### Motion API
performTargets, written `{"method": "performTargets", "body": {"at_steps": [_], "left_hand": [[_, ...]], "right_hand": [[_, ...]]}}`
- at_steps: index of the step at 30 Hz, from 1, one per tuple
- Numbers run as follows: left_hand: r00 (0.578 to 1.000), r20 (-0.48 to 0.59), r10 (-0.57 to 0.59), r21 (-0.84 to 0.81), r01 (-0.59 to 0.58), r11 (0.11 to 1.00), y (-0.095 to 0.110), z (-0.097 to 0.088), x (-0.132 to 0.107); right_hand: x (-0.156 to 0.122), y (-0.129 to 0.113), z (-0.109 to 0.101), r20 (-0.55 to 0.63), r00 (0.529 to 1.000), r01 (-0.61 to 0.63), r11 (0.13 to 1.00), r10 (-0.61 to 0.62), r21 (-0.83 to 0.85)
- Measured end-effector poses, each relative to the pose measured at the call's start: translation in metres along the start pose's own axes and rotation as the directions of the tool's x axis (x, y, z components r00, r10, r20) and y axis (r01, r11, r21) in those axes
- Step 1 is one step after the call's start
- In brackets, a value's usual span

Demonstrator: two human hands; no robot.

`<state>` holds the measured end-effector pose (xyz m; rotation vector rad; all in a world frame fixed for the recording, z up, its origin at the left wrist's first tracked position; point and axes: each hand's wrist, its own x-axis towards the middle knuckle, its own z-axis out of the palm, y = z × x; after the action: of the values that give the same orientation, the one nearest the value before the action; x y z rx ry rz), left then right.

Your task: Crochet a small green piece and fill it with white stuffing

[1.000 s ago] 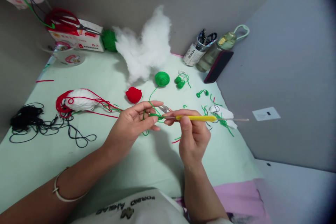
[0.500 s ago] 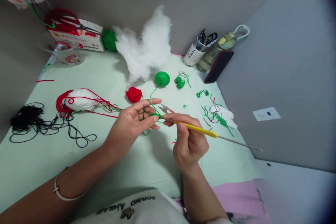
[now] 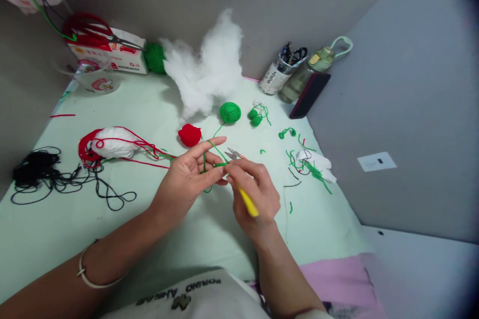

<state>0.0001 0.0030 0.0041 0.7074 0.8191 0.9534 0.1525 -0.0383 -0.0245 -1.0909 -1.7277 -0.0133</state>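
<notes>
Two hands [image 3: 189, 173] hold one yellow hook [image 3: 247, 203], one green strand [image 3: 221, 164].

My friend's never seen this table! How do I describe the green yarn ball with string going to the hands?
On the pale green tabletop, find the big fluffy white stuffing. Just in front of its right side sits the round, bright green yarn ball. Unlike the darker green yarn ball left of the stuffing, it has a thin strand running to the left hand.

Left hand [image 3: 187, 174] with index finger [image 3: 220, 140] outstretched, right hand [image 3: 258, 192] curled beside it, fingertips [image 3: 220, 174] perhaps touching
</notes>
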Motion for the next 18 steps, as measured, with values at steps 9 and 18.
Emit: {"method": "performTargets", "body": {"at_steps": [9,18], "left_hand": [[0.982,0.117,-0.151,-0.165,0.169,0.972,0.01,-0.004,0.003],[0.988,0.073,-0.136,-0.132,0.145,0.981,-0.004,-0.002,0.002]], "right_hand": [[0.021,-0.002,-0.008,0.006,0.887,-0.385,0.731,0.462,0.564],[0.008,-0.005,-0.002,0.014,0.989,-0.146,0.982,0.146,0.121]]}}
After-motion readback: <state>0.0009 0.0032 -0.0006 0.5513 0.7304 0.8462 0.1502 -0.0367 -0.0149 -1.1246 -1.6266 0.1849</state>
